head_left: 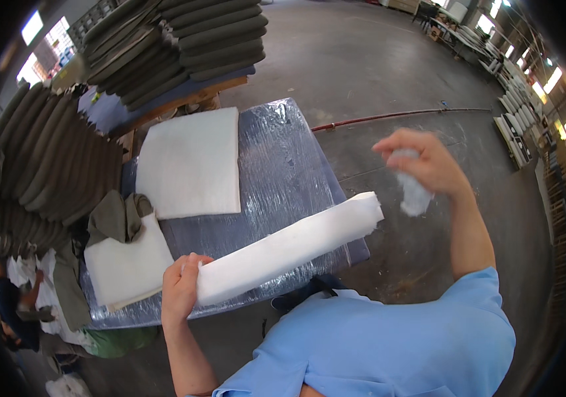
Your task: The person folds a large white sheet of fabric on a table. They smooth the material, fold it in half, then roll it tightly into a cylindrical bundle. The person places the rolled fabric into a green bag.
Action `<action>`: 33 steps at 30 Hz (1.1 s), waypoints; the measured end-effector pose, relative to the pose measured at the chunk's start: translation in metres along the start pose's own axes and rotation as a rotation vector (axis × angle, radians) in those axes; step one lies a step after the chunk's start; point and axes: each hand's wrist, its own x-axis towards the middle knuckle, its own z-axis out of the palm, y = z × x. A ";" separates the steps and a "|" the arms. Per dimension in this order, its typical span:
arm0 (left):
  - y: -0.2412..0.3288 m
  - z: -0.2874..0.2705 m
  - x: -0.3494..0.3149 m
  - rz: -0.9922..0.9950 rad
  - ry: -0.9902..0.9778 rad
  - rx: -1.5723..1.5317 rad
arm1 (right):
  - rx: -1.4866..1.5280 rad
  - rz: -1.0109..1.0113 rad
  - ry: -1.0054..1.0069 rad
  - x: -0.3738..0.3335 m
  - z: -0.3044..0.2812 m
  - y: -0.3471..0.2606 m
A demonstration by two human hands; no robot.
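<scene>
A long white block of foam padding wrapped in fluffy batting (283, 250) lies slantwise over the front of the plastic-covered table (266, 155). My left hand (181, 286) is closed round its near left end. The block's far right end, with ragged fibres, reaches past the table's edge. Beyond that end, my right hand (428, 162) is raised over the floor, somewhat blurred. Its fingers are closed on a loose tuft of white batting (415, 195) that hangs below the palm.
A square white pad (190, 165) lies on the table, with another white pad (127, 264) and a crumpled grey-green cover (119, 218) nearer left. Tall stacks of grey-green cushions (51, 152) stand at left. Another person (18, 301) is at far left. A red pipe (362, 120) crosses the floor.
</scene>
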 end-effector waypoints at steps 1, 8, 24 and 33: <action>0.000 0.000 0.003 -0.003 -0.008 0.016 | 0.045 0.028 -0.045 -0.012 0.006 -0.002; 0.007 -0.003 0.010 0.083 0.008 0.104 | -0.079 -0.152 -0.165 -0.012 0.043 0.028; 0.117 0.246 -0.029 0.604 0.190 1.063 | 0.610 0.251 -0.948 0.051 0.060 0.107; 0.132 0.268 -0.018 0.477 0.167 1.083 | 0.521 -0.039 -0.871 0.067 0.033 0.121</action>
